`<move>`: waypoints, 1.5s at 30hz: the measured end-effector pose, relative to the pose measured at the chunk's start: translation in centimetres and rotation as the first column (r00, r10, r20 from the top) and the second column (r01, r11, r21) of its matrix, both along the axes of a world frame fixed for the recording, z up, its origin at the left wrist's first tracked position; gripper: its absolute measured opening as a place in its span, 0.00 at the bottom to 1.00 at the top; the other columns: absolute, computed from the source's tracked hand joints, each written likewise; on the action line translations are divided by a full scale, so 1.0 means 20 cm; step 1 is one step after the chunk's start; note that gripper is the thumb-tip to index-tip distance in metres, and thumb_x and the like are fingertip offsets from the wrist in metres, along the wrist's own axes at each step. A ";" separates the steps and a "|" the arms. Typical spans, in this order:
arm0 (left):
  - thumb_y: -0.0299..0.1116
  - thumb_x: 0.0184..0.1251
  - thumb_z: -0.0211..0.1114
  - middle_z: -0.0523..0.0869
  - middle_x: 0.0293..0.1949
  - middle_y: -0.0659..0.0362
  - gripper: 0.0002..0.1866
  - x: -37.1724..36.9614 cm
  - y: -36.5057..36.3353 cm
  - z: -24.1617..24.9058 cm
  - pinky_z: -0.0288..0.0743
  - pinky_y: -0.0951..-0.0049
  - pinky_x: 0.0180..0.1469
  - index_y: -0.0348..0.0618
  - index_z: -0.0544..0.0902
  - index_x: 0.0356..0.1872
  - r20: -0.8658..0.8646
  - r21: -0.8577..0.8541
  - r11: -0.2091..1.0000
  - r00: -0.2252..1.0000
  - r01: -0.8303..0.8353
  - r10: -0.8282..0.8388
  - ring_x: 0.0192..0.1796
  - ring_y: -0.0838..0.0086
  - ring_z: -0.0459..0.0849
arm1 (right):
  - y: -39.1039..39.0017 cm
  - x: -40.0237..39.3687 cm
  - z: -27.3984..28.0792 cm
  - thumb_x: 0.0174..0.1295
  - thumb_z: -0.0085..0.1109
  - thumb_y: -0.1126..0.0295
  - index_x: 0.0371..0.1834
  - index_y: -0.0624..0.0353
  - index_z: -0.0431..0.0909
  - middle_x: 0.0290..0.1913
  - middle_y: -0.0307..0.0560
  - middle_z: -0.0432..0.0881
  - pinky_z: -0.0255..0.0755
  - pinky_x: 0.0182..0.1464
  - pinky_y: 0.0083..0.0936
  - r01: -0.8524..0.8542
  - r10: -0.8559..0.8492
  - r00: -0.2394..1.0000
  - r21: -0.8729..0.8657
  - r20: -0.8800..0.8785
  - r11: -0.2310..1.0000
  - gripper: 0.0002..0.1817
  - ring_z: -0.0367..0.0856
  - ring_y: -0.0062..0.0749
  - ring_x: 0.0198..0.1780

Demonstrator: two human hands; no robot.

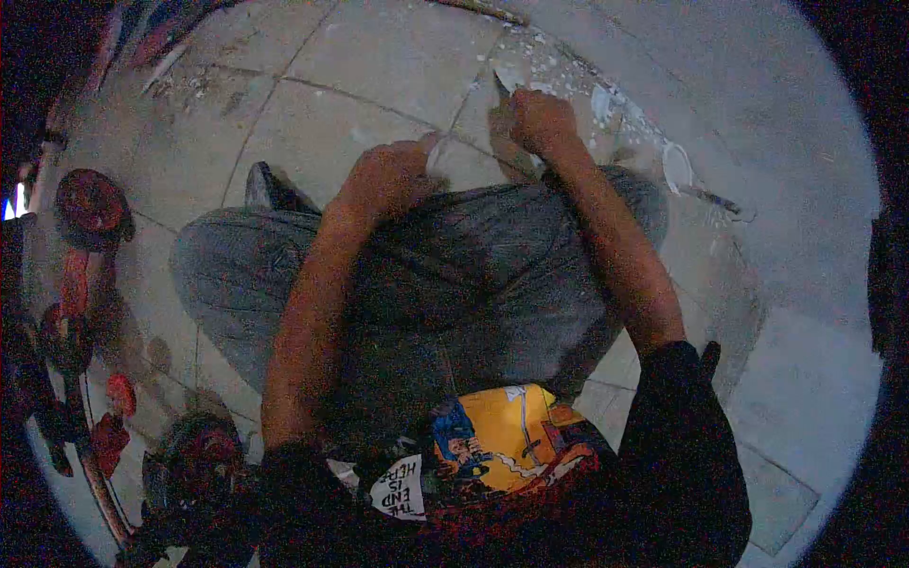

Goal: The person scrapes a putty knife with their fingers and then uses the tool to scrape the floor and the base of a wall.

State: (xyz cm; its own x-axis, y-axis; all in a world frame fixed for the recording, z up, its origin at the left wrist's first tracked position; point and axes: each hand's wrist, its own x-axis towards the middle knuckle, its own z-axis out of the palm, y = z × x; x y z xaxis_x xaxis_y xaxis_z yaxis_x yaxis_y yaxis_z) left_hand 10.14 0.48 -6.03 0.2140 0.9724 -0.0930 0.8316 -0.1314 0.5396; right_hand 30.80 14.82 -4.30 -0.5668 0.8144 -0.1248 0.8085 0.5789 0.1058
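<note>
My right hand (543, 121) is closed round the handle end of a dark, pointed tool (501, 85), whose narrow tip points up and left over the tiled floor. My left hand (390, 178) is near my left knee, its fingers curled around a small pale object (437, 154) that is too dim to name. Both forearms reach forward over my crossed legs in grey trousers (454, 284).
White spatter (606, 106) marks the floor at the upper right, beside a pale round-headed tool (677, 168) with a dark handle. A wheeled frame with red parts (76, 284) stands at the left. Tiles (331, 123) surround me.
</note>
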 end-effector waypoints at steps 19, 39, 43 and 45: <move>0.52 0.61 0.64 0.84 0.45 0.43 0.37 0.01 -0.02 -0.12 0.76 0.56 0.52 0.36 0.68 0.64 -0.026 0.121 0.992 0.999 -0.035 0.038 0.47 0.49 0.83 | 0.04 0.06 -0.02 0.50 0.65 0.65 0.44 0.58 0.76 0.43 0.55 0.83 0.77 0.46 0.47 0.013 -0.003 0.981 -0.047 0.196 0.999 0.18 0.83 0.51 0.46; 0.47 0.61 0.65 0.83 0.44 0.42 0.29 0.01 0.00 -0.16 0.76 0.54 0.50 0.36 0.73 0.55 0.006 0.216 0.975 0.999 0.044 -0.046 0.47 0.48 0.82 | 0.15 0.07 -0.04 0.53 0.62 0.68 0.46 0.56 0.77 0.42 0.57 0.83 0.77 0.46 0.47 -0.066 0.056 0.988 0.069 0.141 0.995 0.16 0.83 0.53 0.45; 0.45 0.60 0.66 0.83 0.42 0.43 0.28 -0.01 -0.05 -0.06 0.77 0.55 0.50 0.38 0.73 0.55 -0.084 0.011 0.999 0.996 0.044 -0.043 0.46 0.48 0.82 | -0.04 0.00 0.01 0.57 0.57 0.66 0.49 0.55 0.77 0.41 0.58 0.84 0.78 0.44 0.47 -0.037 0.035 0.993 0.016 0.111 0.999 0.16 0.84 0.54 0.43; 0.44 0.60 0.66 0.83 0.42 0.43 0.27 0.00 -0.02 -0.07 0.77 0.55 0.50 0.38 0.73 0.55 -0.078 -0.008 0.998 0.995 0.058 -0.059 0.46 0.49 0.82 | -0.02 -0.02 0.00 0.59 0.55 0.64 0.50 0.55 0.77 0.41 0.58 0.83 0.78 0.44 0.47 0.006 0.000 0.987 -0.031 0.160 0.999 0.16 0.84 0.54 0.42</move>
State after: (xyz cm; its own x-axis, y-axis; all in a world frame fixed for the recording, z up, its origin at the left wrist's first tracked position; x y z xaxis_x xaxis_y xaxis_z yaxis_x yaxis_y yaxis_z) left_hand 10.06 -0.01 -7.39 0.2623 0.9579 -0.1170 0.8621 -0.1782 0.4744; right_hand 30.42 14.35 -4.25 -0.5349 0.8103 -0.2394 0.7843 0.5816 0.2159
